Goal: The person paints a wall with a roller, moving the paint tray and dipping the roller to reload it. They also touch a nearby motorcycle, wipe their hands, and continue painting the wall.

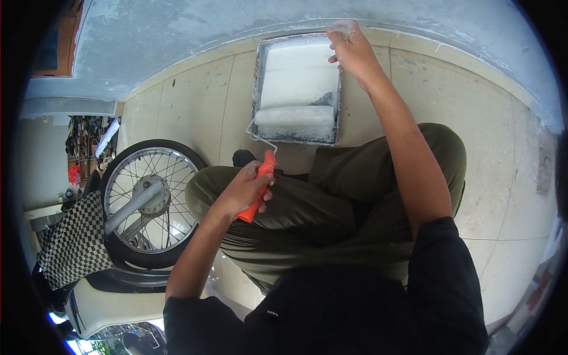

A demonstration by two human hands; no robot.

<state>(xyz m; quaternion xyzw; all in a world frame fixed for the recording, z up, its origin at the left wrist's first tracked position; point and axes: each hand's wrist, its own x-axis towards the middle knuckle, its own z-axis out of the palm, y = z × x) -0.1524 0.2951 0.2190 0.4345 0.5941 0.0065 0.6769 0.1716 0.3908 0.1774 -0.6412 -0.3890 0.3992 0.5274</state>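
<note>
My left hand (249,190) is wrapped around the orange handle (264,170) of a paint roller. From the handle, a bent wire frame leads up to the white roller sleeve (294,120), which rests across the near end of a paint tray (255,83). White paint (296,77) covers most of the tray's bed, with dark bare patches beside the sleeve. Over the tray's far right corner is my right hand (354,53), its fingers apart and partly bent, with whitish smears at the blurred fingertips. I see nothing held in it.
A grey-white wall (236,21) curves along the far side of the tiled floor (195,100), which has paint specks. To the left stands a motorcycle wheel (155,198), near a checkered cloth (77,236). My bent legs (331,201) lie just below the tray.
</note>
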